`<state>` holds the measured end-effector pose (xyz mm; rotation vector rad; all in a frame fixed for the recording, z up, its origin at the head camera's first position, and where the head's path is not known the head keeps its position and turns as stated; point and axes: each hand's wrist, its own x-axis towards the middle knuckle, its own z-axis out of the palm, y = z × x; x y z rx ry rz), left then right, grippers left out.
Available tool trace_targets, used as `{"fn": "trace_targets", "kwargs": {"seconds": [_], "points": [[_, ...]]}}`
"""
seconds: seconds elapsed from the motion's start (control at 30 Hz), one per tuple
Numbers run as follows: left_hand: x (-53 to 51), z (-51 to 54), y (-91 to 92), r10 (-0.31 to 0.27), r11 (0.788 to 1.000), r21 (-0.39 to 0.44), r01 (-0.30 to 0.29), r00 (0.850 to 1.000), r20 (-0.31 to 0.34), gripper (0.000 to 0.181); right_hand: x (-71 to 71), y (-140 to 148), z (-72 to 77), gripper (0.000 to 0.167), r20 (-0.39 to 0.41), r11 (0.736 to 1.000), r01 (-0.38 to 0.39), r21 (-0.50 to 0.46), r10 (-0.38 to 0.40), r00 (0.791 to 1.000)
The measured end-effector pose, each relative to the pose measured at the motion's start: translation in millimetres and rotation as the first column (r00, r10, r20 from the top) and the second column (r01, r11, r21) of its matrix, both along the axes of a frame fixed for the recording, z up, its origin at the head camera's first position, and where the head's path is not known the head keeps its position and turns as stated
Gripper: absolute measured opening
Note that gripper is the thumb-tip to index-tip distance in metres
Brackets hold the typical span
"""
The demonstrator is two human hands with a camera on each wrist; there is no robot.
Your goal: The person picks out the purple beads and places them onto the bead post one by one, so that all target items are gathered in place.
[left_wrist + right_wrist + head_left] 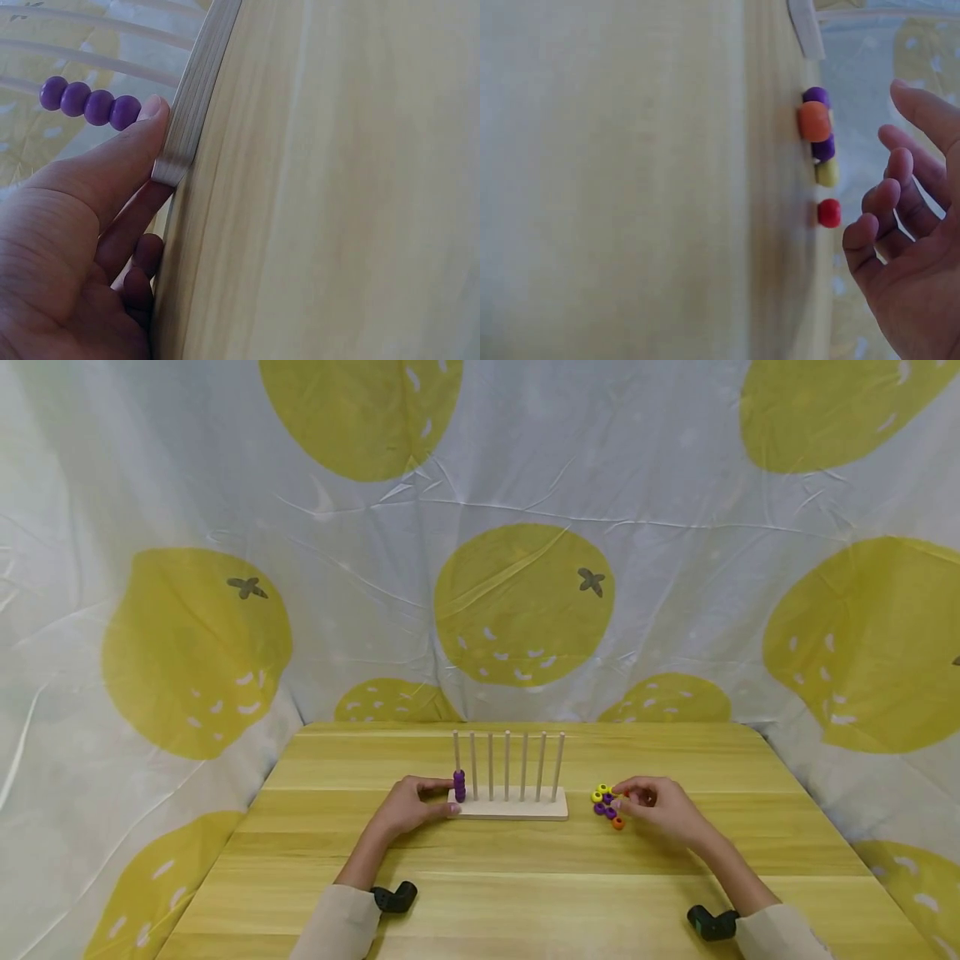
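We see the left hand [409, 806] pinching the peg rack [510, 808] at its left end, fingers partly hidden, beside four threaded purple beads [460, 787]. Right of the rack, the right hand [663, 810], fingers loosely bent, holds nothing we can make out and blocks some loose beads [608, 798].

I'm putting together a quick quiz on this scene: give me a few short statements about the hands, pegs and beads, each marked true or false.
1. The left hand grips the left end of the wooden base. True.
2. Every peg holds beads. False: only the leftmost peg does, with four purple beads.
3. The loose beads lie to the right of the base. True.
4. The loose beads are all yellow. False: purple, orange and red show among them too.
5. The right hand is apart from the base. True.
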<state>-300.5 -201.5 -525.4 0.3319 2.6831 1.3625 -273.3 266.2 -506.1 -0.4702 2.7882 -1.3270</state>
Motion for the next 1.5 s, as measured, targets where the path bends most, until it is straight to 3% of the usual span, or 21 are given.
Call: {"fn": "trace_targets", "kwargs": {"seconds": [0.23,0.57,0.97,1.5], "points": [[0.8,-0.1,0.7,0.005,1.000,-0.005,-0.005,1.000,0.000,0.052,5.3,1,-12.0,0.028,0.059,1.000,0.001,-0.021,0.000,0.998],[1.4,1.8,0.8,0.018,1.000,-0.009,-0.018,1.000,-0.001,0.050,4.3,0,-22.1,0.030,0.060,1.000,0.010,-0.023,-0.008,0.998],[1.6,1.0,0.7,0.023,1.000,-0.010,-0.023,1.000,-0.001,0.051,1.5,-5,-21.5,0.029,0.055,0.997,0.050,0.061,-0.053,0.997],[2.9,2.7,1.6,0.021,1.000,-0.007,-0.021,1.000,-0.009,0.052,3.8,-6,-19.7,0.018,0.004,0.996,0.060,0.068,-0.061,0.998]]}}
